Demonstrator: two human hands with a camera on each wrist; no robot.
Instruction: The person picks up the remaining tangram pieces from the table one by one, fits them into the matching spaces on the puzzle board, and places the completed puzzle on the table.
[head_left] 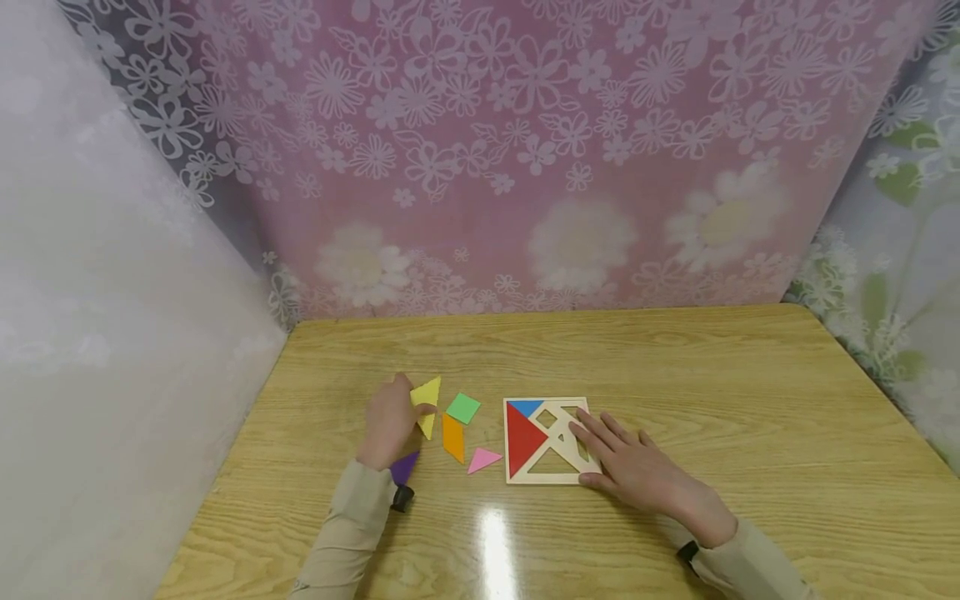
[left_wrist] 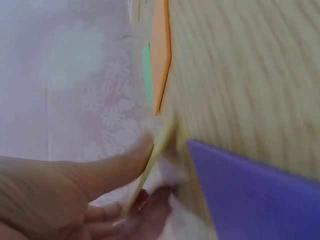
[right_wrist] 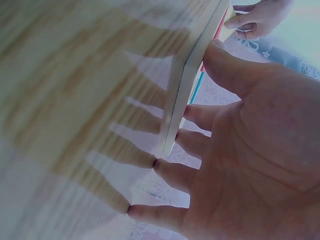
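My left hand (head_left: pixel 390 421) pinches a yellow triangle (head_left: pixel 428 395) between thumb and fingers; in the left wrist view the yellow piece (left_wrist: pixel 150 167) stands tilted on edge over the table. A purple triangle (head_left: pixel 404 468) lies beside the left wrist, partly hidden by it. My right hand (head_left: pixel 637 471) rests with spread fingers on the right edge of a pale wooden tangram frame (head_left: pixel 547 479). Set in the frame are a red triangle (head_left: pixel 523 440) and a blue triangle (head_left: pixel 525 407); its other cutouts show the table. In the right wrist view, fingertips touch the frame's side (right_wrist: pixel 192 75).
Between left hand and frame lie a green square (head_left: pixel 463 408), an orange parallelogram (head_left: pixel 453 438) and a pink triangle (head_left: pixel 483 459). The wooden table (head_left: pixel 675 358) ends at a flowered pink curtain (head_left: pixel 480 167) behind, with pale curtains at both sides.
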